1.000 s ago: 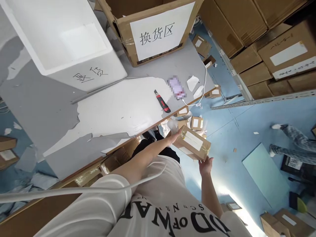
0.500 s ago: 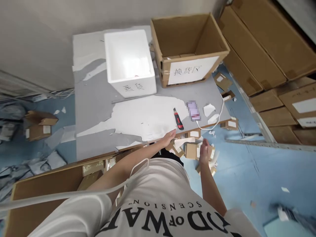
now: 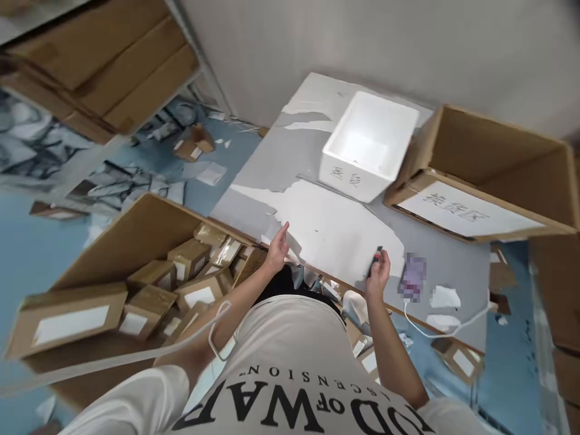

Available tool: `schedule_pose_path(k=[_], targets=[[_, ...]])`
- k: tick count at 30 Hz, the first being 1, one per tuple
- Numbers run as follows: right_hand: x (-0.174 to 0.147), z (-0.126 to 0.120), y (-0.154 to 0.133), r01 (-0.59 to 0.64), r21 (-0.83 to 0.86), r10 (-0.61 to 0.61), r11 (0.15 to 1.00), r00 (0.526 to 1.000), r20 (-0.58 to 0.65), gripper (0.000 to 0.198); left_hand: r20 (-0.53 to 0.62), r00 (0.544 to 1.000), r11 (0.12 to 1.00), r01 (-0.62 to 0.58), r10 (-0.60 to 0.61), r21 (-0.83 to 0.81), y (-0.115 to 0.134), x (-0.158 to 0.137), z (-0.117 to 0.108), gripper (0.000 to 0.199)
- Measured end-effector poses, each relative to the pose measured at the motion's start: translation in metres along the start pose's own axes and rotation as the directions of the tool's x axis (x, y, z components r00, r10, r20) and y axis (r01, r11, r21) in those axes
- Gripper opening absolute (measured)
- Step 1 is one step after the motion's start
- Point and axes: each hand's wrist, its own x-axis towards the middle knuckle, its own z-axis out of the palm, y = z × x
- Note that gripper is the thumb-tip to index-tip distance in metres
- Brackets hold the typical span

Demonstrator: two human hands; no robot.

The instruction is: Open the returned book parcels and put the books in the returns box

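Observation:
My right hand (image 3: 379,279) is closed around a red and black box cutter (image 3: 376,261), held over the right part of the table near its front edge. My left hand (image 3: 278,249) hangs over the table's front edge, fingers stretched out and nothing in them. Between the hands lies the worn white patch of the grey table top (image 3: 326,229). Right of the cutter a blurred purple phone (image 3: 413,277) lies with a white cable (image 3: 426,331) plugged in.
A white foam box (image 3: 357,175) and an open cardboard box (image 3: 466,208), both with handwriting, stand at the back. A large carton (image 3: 131,223) holding several small parcels (image 3: 188,258) is at my left. Paper scraps (image 3: 444,297) lie near the phone. Stacked cartons (image 3: 122,66) stand far left.
My right hand has picked the box cutter up off the table; the white strip it held is gone from it. My left hand has moved left along the edge. The view has turned left.

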Motion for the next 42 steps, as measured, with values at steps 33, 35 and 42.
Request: schedule_pose_path(k=[33, 35, 42], targets=[[-0.284, 0.38, -0.025, 0.265, 0.068, -0.089, 0.962, 0.067, 0.994, 0.073, -0.981, 0.183, 0.958, 0.261, 0.069, 0.116, -0.047, -0.327, -0.303, 0.088], [-0.298, 0.385, -0.016, 0.264, 0.049, -0.053, 0.963, 0.008, 0.999, 0.074, -0.997, 0.068, 0.928, 0.369, 0.031, 0.054, -0.052, -0.348, -0.303, 0.091], [-0.326, 0.411, 0.024, 0.275, -0.029, 0.065, 0.961, -0.125, 0.99, 0.073, -0.993, 0.025, 0.854, 0.513, -0.115, -0.086, -0.073, -0.37, -0.311, 0.079]])
